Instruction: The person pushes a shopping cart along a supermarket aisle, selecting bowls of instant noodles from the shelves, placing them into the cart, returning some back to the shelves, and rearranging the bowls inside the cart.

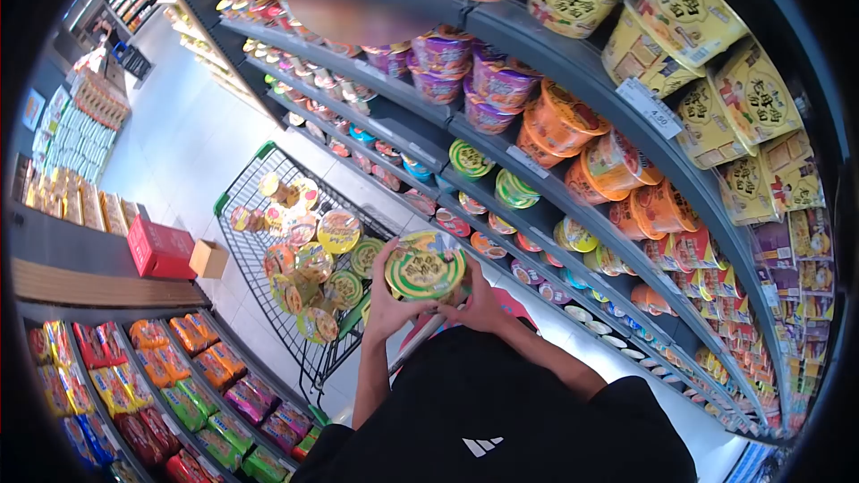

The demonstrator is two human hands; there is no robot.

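Observation:
Both of my hands hold an instant noodle cup (pixel 426 266) with a round green and yellow lid, just in front of my chest. My left hand (pixel 387 304) wraps around its left side. On the opposite side, my right hand (pixel 480 304) grips it, and the thumbs come together at the near edge. A shopping cart (pixel 255 291) with green corners stands ahead and to the left. Several noodle cups (pixel 338 231) lie in a heap inside it, some on their sides.
Shelves (pixel 573 45) of noodle cups run along the right. Bagged snacks (pixel 165 362) fill a lower-left rack. A red box (pixel 161 248) and a small brown box (pixel 208 259) sit beyond it. A tiled aisle (pixel 179 98) stretches ahead.

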